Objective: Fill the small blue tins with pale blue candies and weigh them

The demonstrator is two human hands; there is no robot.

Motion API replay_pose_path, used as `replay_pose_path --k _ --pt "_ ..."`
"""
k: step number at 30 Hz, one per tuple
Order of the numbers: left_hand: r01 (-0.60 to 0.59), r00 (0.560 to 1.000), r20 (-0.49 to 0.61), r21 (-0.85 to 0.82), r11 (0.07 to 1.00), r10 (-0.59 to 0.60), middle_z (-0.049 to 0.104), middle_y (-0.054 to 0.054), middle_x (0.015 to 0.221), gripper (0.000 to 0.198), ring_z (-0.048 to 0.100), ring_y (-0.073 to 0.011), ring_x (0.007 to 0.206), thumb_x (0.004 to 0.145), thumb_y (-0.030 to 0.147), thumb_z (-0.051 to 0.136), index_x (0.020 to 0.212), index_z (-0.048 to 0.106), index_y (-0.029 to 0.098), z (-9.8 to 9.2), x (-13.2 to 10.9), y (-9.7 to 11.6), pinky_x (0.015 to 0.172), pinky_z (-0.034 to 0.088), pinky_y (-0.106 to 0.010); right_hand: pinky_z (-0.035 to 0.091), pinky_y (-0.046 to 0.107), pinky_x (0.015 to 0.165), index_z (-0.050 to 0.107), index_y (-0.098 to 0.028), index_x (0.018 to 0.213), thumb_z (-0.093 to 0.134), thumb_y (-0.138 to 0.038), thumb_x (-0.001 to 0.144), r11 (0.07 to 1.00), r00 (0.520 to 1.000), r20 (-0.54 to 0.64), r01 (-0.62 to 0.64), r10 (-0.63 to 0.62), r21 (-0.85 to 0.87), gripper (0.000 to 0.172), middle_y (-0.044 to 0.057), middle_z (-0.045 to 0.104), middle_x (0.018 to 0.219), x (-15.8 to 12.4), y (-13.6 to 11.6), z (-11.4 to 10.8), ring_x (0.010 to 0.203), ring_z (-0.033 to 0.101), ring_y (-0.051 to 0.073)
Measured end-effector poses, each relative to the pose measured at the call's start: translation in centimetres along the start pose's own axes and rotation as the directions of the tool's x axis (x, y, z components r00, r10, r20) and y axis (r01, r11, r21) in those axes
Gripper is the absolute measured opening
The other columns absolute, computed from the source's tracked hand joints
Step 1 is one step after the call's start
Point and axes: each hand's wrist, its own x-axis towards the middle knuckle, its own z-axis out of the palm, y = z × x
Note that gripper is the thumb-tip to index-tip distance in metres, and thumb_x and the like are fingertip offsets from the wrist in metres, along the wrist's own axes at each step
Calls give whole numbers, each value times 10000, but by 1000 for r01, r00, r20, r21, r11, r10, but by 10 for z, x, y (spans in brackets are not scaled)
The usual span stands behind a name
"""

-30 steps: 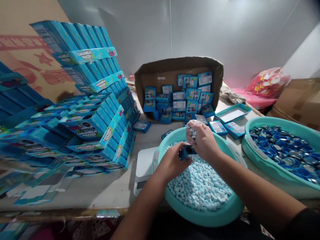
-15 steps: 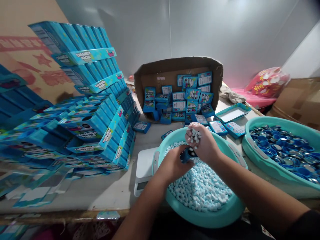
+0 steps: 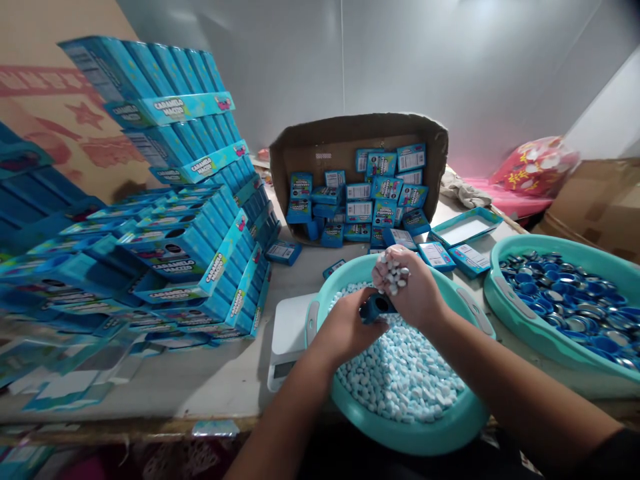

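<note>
My left hand (image 3: 350,327) is wrapped round a small blue box (image 3: 373,310) with a round dark hole in its top. Just above it, my right hand (image 3: 413,283) cups a heap of white and pale blue candies (image 3: 394,272), its edge close against the box. Both hands are over a turquoise tub (image 3: 410,437) that holds a thick layer of the same candies (image 3: 405,373). Part of the box is hidden by my left fingers.
A white scale (image 3: 287,333) stands left of the tub. Stacked blue display boxes (image 3: 190,247) tower at the left. Behind lies a cardboard carton (image 3: 357,123) of small boxes. Another turquoise tub (image 3: 505,293) at the right holds blue and silver lids (image 3: 575,300).
My right palm has tipped slightly and shows more of the candies. White candies seen at the box's hole earlier are gone from there, and the hole looks dark.
</note>
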Motion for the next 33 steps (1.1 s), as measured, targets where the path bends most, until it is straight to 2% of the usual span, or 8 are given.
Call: replay_pose_path --k 4,7,10,15,19,27,33 --pt "-17 1000 2 -7 1000 17 727 12 1068 390 658 -208 956 748 186 719 1124 662 271 0 0 0 796 493 -292 381 236 506 518 -199 625 662 -285 787 1000 1000 18 -3 3 -12 233 -22 512 614 -1 0 0 547 495 115" --pt "-6 1000 -8 -16 1000 6 724 24 1101 442 660 -211 993 747 181 717 1169 647 292 0 0 -1 826 497 -297 352 238 487 463 -201 580 658 -335 783 997 999 29 -16 18 -74 313 -19 488 596 -1 -2 0 531 476 112" --pt "-9 1000 -8 -28 1000 9 723 16 1116 460 666 -215 995 742 179 715 1183 632 282 1 1 -2 838 500 -304 377 249 514 404 -208 532 643 -361 784 993 998 54 -2 9 -120 379 -10 479 599 -2 -4 0 561 486 119" --pt "8 999 -31 -19 1000 -8 724 6 1078 497 665 -210 926 734 196 724 1212 611 269 1 0 -2 784 499 -301 438 268 587 439 -212 515 648 -395 784 987 996 87 24 -10 -157 387 -8 466 595 -4 -5 1 601 497 133" --pt "-5 999 -41 -22 1000 4 712 -8 1128 535 660 -220 992 731 187 724 1245 596 265 1 0 -1 840 499 -310 451 272 591 449 -212 513 663 -393 778 988 995 96 30 -15 -154 386 -3 479 610 -5 -6 3 624 510 139" --pt "-66 996 -53 -4 998 66 701 -6 1124 496 646 -193 969 744 177 702 1223 604 257 2 0 -5 850 495 -301 479 296 623 378 -221 551 652 -459 837 974 995 93 54 -35 -220 461 -5 486 652 -8 -5 1 672 530 139" --pt "-58 996 -70 -3 998 58 699 -11 1162 533 649 -198 977 733 195 725 1248 607 268 3 0 -8 848 503 -314 511 317 636 435 -227 580 668 -480 842 971 991 126 69 -41 -229 432 -3 498 648 -10 -4 3 746 588 172"
